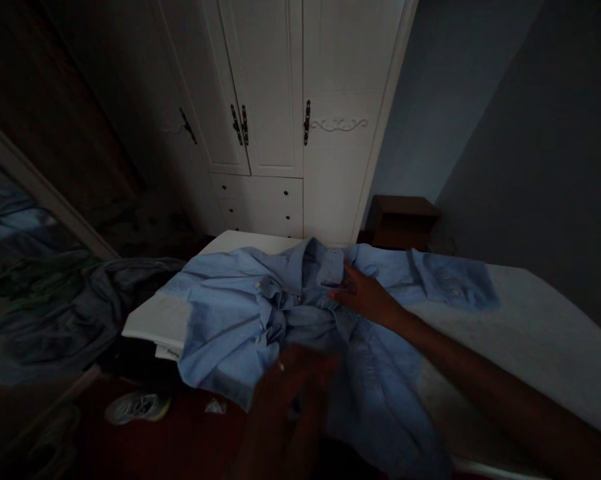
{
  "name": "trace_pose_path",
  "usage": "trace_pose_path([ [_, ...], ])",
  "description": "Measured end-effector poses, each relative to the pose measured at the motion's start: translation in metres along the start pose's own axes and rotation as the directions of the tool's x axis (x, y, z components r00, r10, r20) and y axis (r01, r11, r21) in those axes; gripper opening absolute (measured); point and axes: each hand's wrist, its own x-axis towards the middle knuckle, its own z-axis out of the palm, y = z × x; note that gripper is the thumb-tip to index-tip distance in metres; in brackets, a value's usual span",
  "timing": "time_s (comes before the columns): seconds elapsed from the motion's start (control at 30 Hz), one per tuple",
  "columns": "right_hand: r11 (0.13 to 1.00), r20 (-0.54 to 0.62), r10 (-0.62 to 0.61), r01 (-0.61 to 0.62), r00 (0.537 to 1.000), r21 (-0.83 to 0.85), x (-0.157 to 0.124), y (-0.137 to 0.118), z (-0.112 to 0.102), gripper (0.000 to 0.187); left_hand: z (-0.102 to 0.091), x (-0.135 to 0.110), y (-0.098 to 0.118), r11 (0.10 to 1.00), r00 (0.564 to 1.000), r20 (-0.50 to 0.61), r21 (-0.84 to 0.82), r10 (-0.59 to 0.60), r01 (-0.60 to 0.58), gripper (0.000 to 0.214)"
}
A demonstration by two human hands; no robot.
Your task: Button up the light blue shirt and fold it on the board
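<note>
A light blue button-up shirt (225,313) lies spread over a white board-like surface, its collar at the far side and one sleeve stretched to the right. Its front is bunched in the middle, with small buttons showing along the edge. My right hand (368,293) reaches in from the right, its fingers closed on the shirt front just below the collar. Closer to me, my left hand (293,393) hovers over the lower part of the shirt. Motion blur smears its bent fingers, and whether they touch the cloth cannot be made out.
Beyond the white surface (480,347) stands a white wardrobe (265,87) with dark handles. A small brown cabinet (405,217) is at the back right. Dark clothes (80,313) are heaped on the left. A shoe (138,407) sits on the red floor. The room is dim.
</note>
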Motion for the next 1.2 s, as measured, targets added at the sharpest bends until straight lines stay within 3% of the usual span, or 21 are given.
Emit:
trace_pose_path([
  [0.03, 1.000, -0.003, 0.010, -0.010, 1.000, -0.026, 0.003, -0.002, 0.000, 0.050, -0.004, 0.024, 0.004, 0.997, 0.996, -0.065, 0.036, 0.069, -0.067, 0.031],
  [0.07, 0.999, -0.013, 0.016, -0.016, 1.000, -0.051, 0.005, -0.004, -0.001, 0.043, -0.008, 0.047, 0.007, 0.966, 0.970, -0.146, 0.201, 0.196, -0.165, 0.035],
  [0.13, 0.996, -0.048, 0.007, -0.011, 0.999, -0.089, 0.006, -0.010, -0.006, 0.033, -0.018, 0.091, 0.009, 0.826, 0.925, -0.190, 0.533, 0.329, -0.184, 0.046],
  [0.23, 0.994, -0.109, -0.028, 0.016, 0.994, -0.112, 0.004, -0.021, -0.021, 0.026, -0.029, 0.136, 0.000, 0.619, 0.978, -0.077, 0.783, 0.195, -0.062, 0.076],
  [0.3, 0.991, -0.135, -0.049, 0.031, 0.990, -0.130, 0.001, -0.027, -0.034, 0.023, -0.033, 0.154, -0.011, 0.561, 0.997, -0.024, 0.828, 0.069, -0.019, 0.079],
  [0.37, 0.987, -0.161, -0.074, 0.049, 0.984, -0.152, -0.001, -0.027, -0.049, 0.024, -0.037, 0.164, -0.019, 0.528, 1.000, -0.015, 0.849, 0.007, 0.009, 0.073],
  [0.47, 0.990, -0.188, -0.066, 0.040, 0.980, -0.137, -0.006, -0.021, -0.080, 0.028, -0.052, 0.171, -0.020, 0.498, 0.998, -0.054, 0.866, -0.012, 0.053, 0.043],
  [0.6, 0.978, -0.134, 0.192, -0.178, 0.972, 0.108, -0.016, -0.009, -0.129, 0.029, -0.095, 0.170, -0.006, 0.424, 0.963, -0.246, 0.888, 0.113, 0.177, 0.037],
  [0.67, 0.924, -0.221, 0.360, -0.313, 0.906, 0.220, -0.021, -0.003, -0.151, 0.020, -0.122, 0.166, 0.002, 0.394, 0.937, -0.297, 0.896, 0.184, 0.206, 0.038],
  [0.73, 0.882, -0.351, 0.466, -0.398, 0.812, 0.253, -0.026, 0.002, -0.168, 0.011, -0.146, 0.162, 0.009, 0.385, 0.922, -0.311, 0.899, 0.232, 0.207, 0.038],
  [0.8, 0.865, -0.460, 0.501, -0.415, 0.733, 0.280, -0.029, 0.006, -0.179, 0.007, -0.166, 0.157, 0.015, 0.382, 0.881, -0.385, 0.885, 0.276, 0.267, 0.039],
  [0.87, 0.862, -0.518, 0.507, -0.404, 0.689, 0.306, -0.031, 0.009, -0.184, 0.007, -0.179, 0.154, 0.023, 0.377, 0.813, -0.494, 0.848, 0.308, 0.372, 0.042],
  [0.93, 0.879, -0.522, 0.476, -0.407, 0.707, 0.250, -0.030, 0.011, -0.182, 0.006, -0.185, 0.154, 0.030, 0.365, 0.780, -0.537, 0.830, 0.320, 0.422, 0.047],
  [1.0, 0.907, -0.477, 0.401, -0.413, 0.782, 0.087, -0.026, 0.014, -0.172, 0.006, -0.182, 0.155, 0.033, 0.378, 0.835, -0.479, 0.851, 0.271, 0.365, 0.057],
  [1.1, 0.954, -0.294, 0.204, -0.257, 0.934, -0.155, -0.021, 0.016, -0.146, 0.021, -0.164, 0.156, 0.023, 0.453, 0.984, -0.158, 0.885, 0.079, 0.106, 0.088],
  [1.13, 0.961, -0.202, 0.126, -0.170, 0.971, -0.219, -0.020, 0.017, -0.135, 0.031, -0.155, 0.155, 0.016, 0.470, 1.000, -0.018, 0.882, 0.003, 0.015, 0.101],
  [1.2, 0.945, 0.018, 0.015, -0.008, 1.000, -0.327, -0.020, 0.016, -0.113, 0.061, -0.136, 0.151, 0.000, 0.466, 0.970, 0.196, 0.878, -0.141, -0.110, 0.126],
])
